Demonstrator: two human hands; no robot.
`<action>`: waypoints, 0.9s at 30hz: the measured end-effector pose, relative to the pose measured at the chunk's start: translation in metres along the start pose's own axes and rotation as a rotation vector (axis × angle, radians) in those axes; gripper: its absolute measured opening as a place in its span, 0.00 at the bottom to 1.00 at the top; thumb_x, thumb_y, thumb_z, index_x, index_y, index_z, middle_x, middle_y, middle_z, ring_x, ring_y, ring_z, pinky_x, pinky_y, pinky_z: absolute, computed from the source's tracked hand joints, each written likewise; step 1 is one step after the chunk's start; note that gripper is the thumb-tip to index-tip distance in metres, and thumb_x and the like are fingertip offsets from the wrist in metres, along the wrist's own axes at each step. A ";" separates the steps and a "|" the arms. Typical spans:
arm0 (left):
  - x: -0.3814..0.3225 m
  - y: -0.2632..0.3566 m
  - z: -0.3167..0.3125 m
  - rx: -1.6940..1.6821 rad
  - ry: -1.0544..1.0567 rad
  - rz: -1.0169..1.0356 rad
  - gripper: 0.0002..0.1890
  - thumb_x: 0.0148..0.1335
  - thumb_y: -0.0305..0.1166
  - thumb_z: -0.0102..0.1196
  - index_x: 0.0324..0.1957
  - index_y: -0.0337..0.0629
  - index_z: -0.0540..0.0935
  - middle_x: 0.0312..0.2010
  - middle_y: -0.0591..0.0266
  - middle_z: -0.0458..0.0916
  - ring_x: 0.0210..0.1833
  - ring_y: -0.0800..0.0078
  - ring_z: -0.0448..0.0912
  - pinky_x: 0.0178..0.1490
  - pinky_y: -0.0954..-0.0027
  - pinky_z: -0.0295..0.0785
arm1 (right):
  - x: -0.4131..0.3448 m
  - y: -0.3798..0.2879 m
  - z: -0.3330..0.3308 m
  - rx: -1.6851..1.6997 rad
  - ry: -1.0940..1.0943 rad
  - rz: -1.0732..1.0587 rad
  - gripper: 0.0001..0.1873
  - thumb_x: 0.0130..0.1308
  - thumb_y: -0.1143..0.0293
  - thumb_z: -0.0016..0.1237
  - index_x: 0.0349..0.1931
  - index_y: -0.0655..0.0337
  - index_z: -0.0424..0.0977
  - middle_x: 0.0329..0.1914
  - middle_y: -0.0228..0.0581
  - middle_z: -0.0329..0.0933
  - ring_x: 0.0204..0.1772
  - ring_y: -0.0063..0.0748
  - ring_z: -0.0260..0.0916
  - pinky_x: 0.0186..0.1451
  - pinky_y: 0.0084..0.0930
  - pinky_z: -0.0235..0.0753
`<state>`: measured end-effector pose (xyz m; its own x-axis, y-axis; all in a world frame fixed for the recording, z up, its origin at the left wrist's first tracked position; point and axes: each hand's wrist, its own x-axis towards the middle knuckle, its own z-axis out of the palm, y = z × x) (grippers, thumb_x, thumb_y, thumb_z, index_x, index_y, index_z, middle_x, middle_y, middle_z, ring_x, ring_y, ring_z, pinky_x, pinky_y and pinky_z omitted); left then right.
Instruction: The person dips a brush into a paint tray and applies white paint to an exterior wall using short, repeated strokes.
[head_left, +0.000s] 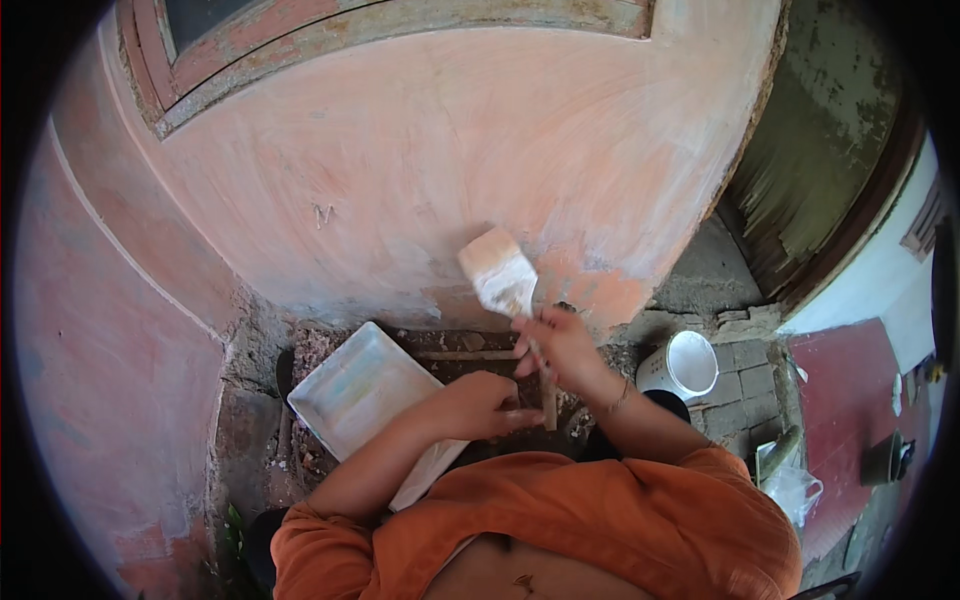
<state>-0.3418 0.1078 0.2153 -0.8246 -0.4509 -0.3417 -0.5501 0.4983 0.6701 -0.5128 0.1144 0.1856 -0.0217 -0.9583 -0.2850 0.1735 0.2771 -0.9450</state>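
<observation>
My right hand (562, 349) grips a wide flat paintbrush (506, 281) by its handle. The brush points up and to the left, its ferrule smeared white and its broad pale bristles in front of the pink wall (390, 165); whether they touch the wall I cannot tell. Close to the lower end of the handle is my left hand (480, 405), fingers partly curled; whether they hold anything is hidden. Beneath my left forearm a white, paint-stained rectangular tray (367, 390) lies tilted, partly covered by the arm.
A white bucket (690, 365) stands at right on grey paving (739, 390). Above is a weathered wooden window frame (405, 64). A worn green door (817, 150) is at the right, with a red floor (844, 420) and a plastic bag (791, 491) below. Rubble (311, 450) lies by the wall.
</observation>
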 end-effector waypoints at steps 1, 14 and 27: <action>-0.006 -0.001 -0.007 0.053 0.066 0.115 0.11 0.56 0.34 0.57 0.31 0.35 0.77 0.24 0.55 0.79 0.27 0.67 0.78 0.32 0.68 0.71 | 0.007 -0.004 -0.009 0.000 0.014 0.006 0.11 0.64 0.67 0.45 0.38 0.67 0.70 0.23 0.36 0.72 0.17 0.20 0.66 0.15 0.18 0.67; -0.124 -0.070 -0.126 -0.721 1.426 0.363 0.07 0.61 0.32 0.52 0.36 0.39 0.77 0.27 0.61 0.78 0.24 0.78 0.75 0.34 0.70 0.76 | -0.039 -0.097 -0.046 0.080 0.371 -0.587 0.11 0.64 0.65 0.43 0.28 0.63 0.68 0.16 0.32 0.67 0.10 0.19 0.58 0.11 0.16 0.56; -0.136 -0.111 -0.143 -0.859 1.426 0.567 0.07 0.62 0.30 0.50 0.38 0.37 0.77 0.28 0.61 0.75 0.27 0.76 0.73 0.39 0.68 0.75 | 0.010 0.087 -0.124 0.142 0.617 0.005 0.15 0.64 0.60 0.44 0.27 0.65 0.68 0.13 0.32 0.62 0.10 0.24 0.56 0.11 0.22 0.56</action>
<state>-0.1493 0.0082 0.2814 0.1346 -0.8481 0.5125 0.3444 0.5250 0.7783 -0.6203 0.1373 0.0804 -0.5768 -0.7285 -0.3695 0.3031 0.2292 -0.9250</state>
